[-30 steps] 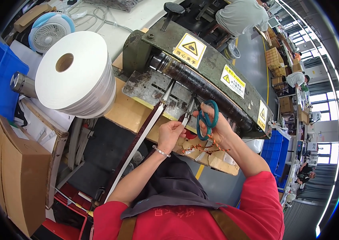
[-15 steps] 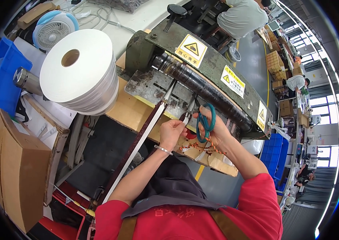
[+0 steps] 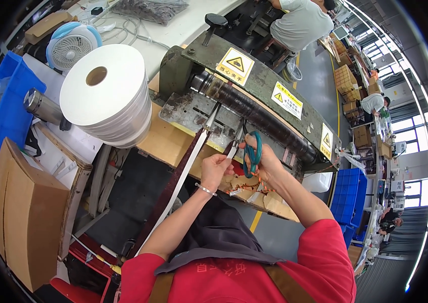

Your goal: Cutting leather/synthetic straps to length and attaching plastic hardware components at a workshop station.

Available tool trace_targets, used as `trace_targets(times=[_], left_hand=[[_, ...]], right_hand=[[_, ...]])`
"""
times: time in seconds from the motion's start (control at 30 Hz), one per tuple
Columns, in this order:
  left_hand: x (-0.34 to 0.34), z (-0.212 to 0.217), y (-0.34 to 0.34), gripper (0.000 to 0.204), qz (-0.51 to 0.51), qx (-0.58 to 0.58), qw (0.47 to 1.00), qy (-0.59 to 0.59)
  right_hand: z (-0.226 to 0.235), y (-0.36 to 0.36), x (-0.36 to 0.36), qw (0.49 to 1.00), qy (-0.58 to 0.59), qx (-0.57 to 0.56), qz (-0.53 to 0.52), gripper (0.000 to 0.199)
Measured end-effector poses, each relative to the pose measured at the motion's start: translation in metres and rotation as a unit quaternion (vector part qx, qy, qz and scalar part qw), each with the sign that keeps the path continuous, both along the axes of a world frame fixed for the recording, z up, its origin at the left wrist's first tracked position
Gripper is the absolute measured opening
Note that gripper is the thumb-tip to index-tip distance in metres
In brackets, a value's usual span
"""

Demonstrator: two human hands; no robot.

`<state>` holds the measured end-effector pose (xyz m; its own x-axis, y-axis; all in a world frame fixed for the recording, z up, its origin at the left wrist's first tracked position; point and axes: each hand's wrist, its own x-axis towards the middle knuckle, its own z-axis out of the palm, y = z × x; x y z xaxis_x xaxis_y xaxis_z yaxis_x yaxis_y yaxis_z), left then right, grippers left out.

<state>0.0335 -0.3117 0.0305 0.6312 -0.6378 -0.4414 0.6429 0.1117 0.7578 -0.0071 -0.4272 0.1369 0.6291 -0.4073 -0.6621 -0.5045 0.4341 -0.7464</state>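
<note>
Teal scissors (image 3: 258, 147) sit in the right hand (image 3: 269, 162), its grip closed around the handles, before the green machine (image 3: 262, 77). Just beside, the left hand's (image 3: 215, 171) grip pinches a maroon-and-white strip (image 3: 231, 150); another strip (image 3: 179, 181) slants down from the machine, farther left.
</note>
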Motion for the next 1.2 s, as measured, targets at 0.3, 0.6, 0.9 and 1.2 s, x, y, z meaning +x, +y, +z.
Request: trace_targets(times=[0.3, 0.6, 0.9, 1.2], left_hand=[[-0.009, 0.002, 0.039, 0.015, 0.039, 0.053, 0.979, -0.194], [0.052, -0.027, 0.074, 0.018, -0.071, 0.018, 0.989, -0.13], [0.041, -0.037, 0.09, 0.034, 0.008, 0.165, 0.861, -0.481], [0.055, -0.048, 0.107, 0.021, -0.023, 0.054, 0.977, -0.204]], right_hand=[[0.016, 0.027, -0.029, 1.0, 0.018, 0.003, -0.008, 0.039], [0.003, 0.04, -0.175, 0.932, 0.026, -0.299, 0.201, 0.035], [-0.11, -0.056, -0.276, 0.867, 0.224, -0.267, -0.356, 0.031], [-0.113, -0.112, -0.287, 0.954, 0.169, -0.125, -0.212, 0.015]])
